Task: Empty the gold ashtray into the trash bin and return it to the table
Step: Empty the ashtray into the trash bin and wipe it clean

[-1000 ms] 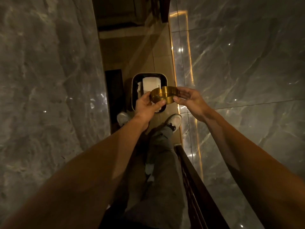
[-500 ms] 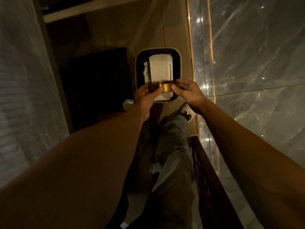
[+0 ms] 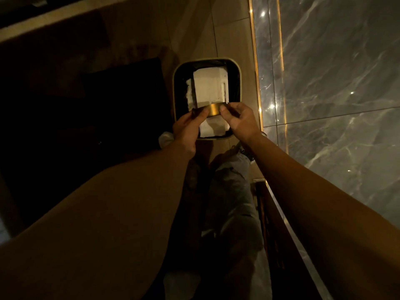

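Note:
The gold ashtray (image 3: 213, 109) is held directly over the trash bin (image 3: 175, 87), tipped so that only its shiny side wall shows. My left hand (image 3: 188, 128) grips its left side and my right hand (image 3: 240, 119) pinches its right side. The bin stands on the floor below, a rounded square with a pale rim and dark liner. White paper or a white box (image 3: 209, 87) lies inside it. The ashtray's inside is hidden from me.
A grey marble wall (image 3: 335, 83) with a lit gold strip (image 3: 256, 83) runs along the right. A dark mat or cabinet (image 3: 121, 105) sits left of the bin. My legs and shoes (image 3: 244, 151) are below the hands. A dark wooden edge (image 3: 281, 234) lies at lower right.
The ashtray has tipped from showing its open top to showing only its side. Both hands moved further over the bin, and my view has dropped closer to it.

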A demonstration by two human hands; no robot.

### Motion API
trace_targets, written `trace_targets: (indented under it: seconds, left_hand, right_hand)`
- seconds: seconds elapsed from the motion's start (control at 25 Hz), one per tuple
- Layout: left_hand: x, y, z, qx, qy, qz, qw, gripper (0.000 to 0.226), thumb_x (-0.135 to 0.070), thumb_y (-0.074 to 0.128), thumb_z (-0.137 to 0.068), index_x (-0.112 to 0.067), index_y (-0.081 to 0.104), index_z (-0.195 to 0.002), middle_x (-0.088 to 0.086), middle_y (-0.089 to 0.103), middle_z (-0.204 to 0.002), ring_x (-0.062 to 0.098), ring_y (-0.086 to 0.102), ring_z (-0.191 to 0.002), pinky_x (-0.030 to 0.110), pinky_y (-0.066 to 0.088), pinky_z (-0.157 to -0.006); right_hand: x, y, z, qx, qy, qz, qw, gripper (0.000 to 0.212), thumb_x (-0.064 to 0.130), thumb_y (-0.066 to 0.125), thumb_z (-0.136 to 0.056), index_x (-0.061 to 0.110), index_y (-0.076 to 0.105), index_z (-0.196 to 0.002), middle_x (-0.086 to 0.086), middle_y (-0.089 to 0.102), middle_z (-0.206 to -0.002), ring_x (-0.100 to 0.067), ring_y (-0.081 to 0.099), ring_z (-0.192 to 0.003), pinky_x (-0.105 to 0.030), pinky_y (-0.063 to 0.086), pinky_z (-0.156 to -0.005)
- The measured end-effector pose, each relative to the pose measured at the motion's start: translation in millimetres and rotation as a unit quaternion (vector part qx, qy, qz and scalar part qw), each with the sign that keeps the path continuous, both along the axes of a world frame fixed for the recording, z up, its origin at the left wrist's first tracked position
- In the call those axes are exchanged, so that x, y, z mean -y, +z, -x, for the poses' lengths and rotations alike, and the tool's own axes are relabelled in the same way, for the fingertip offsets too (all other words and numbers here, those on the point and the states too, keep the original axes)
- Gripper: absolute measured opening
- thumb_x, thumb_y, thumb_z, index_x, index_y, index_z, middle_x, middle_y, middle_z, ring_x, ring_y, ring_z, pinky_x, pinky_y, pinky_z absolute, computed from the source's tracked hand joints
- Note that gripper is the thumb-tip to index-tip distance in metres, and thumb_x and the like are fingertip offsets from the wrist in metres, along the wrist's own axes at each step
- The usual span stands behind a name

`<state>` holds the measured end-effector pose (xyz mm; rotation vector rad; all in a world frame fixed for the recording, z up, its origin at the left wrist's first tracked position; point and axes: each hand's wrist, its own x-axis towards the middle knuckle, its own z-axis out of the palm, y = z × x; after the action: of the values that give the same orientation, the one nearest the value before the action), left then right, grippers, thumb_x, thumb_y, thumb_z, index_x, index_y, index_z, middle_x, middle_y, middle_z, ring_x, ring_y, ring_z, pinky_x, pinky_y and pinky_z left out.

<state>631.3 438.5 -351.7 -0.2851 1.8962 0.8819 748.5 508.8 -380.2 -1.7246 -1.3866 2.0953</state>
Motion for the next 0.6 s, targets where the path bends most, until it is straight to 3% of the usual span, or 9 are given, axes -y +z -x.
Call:
trace_targets:
  seconds: [0.12,0.24,0.36,0.6]
  left_hand:
    - [-4.4,-18.6,6.1,-0.002,0.01,0.024,1.0,0.044,-0.032,0.074,-0.086,-0.011,0.067,-0.123,0.01,0.069,-0.125,0.022,0.065,-0.112,0.024,0.053,-0.079]
    - [-10.8,-31.2,13.8,-0.016,0.007,0.043,0.999,0.038,-0.039,0.073,-0.085,-0.013,0.069,-0.113,0.006,0.069,-0.122,0.022,0.063,-0.114,0.028,0.049,-0.09]
    - [-14.9,-41.5,17.9,-0.026,-0.016,0.079,0.996,0.046,-0.047,0.07,-0.085,-0.013,0.068,-0.115,0.01,0.067,-0.125,0.026,0.06,-0.118,0.034,0.048,-0.096]
    - [-21.6,-59.8,18.2,-0.027,-0.008,0.107,0.994,0.035,-0.054,0.069,-0.084,-0.019,0.065,-0.089,0.008,0.071,-0.114,0.025,0.066,-0.11,0.041,0.052,-0.103]
  right_hand:
    - [-2.6,-13.6,4.5,0.013,0.029,-0.001,0.999,0.038,0.029,0.057,-0.097,0.004,0.059,-0.125,-0.015,0.065,-0.122,-0.025,0.061,-0.115,-0.039,0.051,-0.1]
    - [-3.7,-20.9,9.8,0.017,0.039,0.006,0.999,0.043,0.028,0.055,-0.098,0.006,0.053,-0.134,-0.013,0.061,-0.131,-0.023,0.057,-0.122,-0.034,0.049,-0.1]
    - [-3.5,-26.8,12.7,0.026,0.037,0.008,0.999,0.044,0.024,0.054,-0.098,0.009,0.048,-0.139,-0.012,0.058,-0.135,-0.023,0.056,-0.124,-0.033,0.049,-0.1]
    - [-6.5,-31.2,14.1,0.035,0.016,-0.004,0.999,0.041,0.01,0.056,-0.095,0.011,0.048,-0.135,-0.013,0.057,-0.135,-0.024,0.054,-0.125,-0.033,0.046,-0.103]
